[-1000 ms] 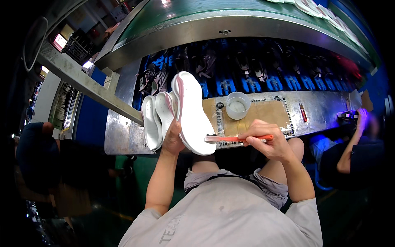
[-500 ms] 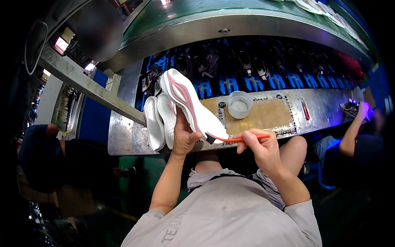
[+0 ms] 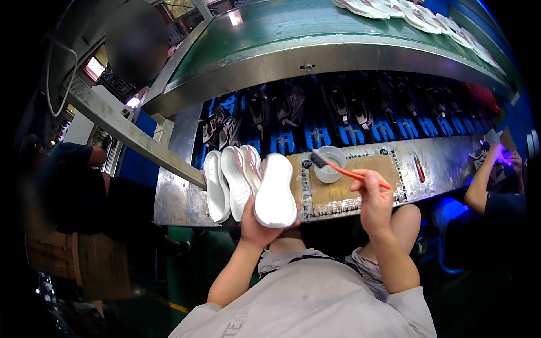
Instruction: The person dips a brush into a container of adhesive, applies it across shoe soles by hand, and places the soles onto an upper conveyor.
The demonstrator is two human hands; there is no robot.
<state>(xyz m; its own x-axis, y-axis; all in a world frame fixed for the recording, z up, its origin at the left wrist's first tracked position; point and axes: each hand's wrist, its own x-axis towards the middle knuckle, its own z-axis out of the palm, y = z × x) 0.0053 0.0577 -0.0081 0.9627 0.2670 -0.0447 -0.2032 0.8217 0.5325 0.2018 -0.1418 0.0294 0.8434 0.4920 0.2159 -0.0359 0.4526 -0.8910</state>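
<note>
A white shoe sole (image 3: 275,194) rests in my left hand (image 3: 257,228), which is closed around its lower end near the bench's front edge. More soles, white with pink sides, stand just left of it; the outermost sole (image 3: 216,188) shows its hollow inside. My right hand (image 3: 376,205) grips the handle of an orange brush (image 3: 350,173). The brush's dark bristles are over the translucent white cup (image 3: 332,179), apart from the sole. Under the cup lies a brown cardboard sheet (image 3: 360,191) taped to the bench.
Behind the metal bench (image 3: 180,191), dark shoes ride on a blue rack (image 3: 318,135) beneath a green conveyor (image 3: 270,31) carrying white soles. A red-handled tool (image 3: 420,169) lies to the right. A metal beam (image 3: 135,138) slants at left. Co-workers sit on both sides.
The brush has left the sole's edge and swung up over the cup. My left hand has lowered the sole and turned it, so its broad white face now shows.
</note>
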